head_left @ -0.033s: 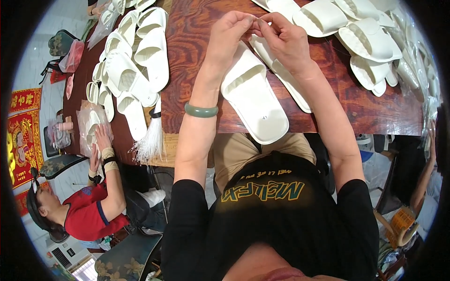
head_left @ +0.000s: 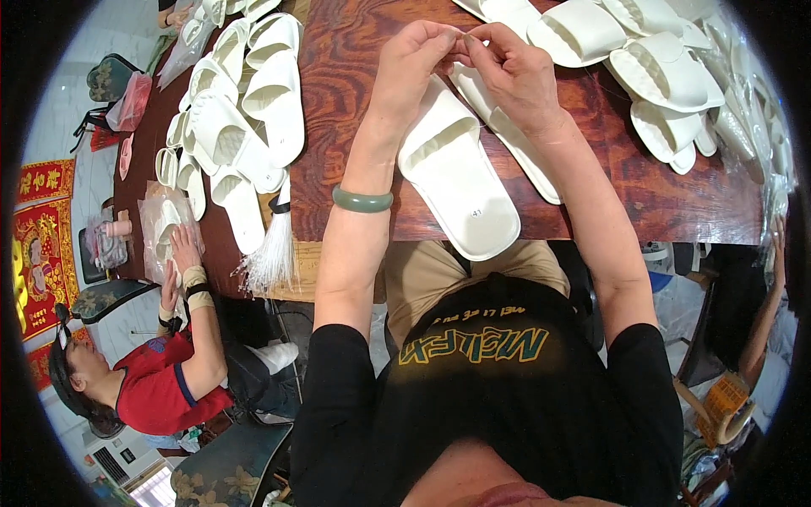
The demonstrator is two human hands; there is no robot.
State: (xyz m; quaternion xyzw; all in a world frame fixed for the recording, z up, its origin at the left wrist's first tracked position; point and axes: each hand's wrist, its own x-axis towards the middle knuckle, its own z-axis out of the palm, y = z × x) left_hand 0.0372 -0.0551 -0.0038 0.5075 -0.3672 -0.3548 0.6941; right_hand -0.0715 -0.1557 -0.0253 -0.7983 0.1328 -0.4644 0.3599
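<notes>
My left hand (head_left: 412,66) and my right hand (head_left: 517,78) meet fingertip to fingertip above the far end of a pair of white slippers. Both hands are closed in a pinch; whatever lies between the fingertips is too small to make out. Under my left hand, one slipper (head_left: 460,190) lies sole down, its heel sticking out past the near table edge. The other slipper (head_left: 522,156) rests beside it, partly covered by my right hand and forearm. A thin strand seems to show between the two slippers.
White slippers (head_left: 663,72) are piled at the right, near clear plastic bags (head_left: 752,127). More slippers (head_left: 224,127) cover the left side. A bundle of thin white strands (head_left: 274,245) hangs at the wooden table's (head_left: 355,84) left corner. At left, a co-worker in red (head_left: 165,384) handles a bagged slipper (head_left: 166,228).
</notes>
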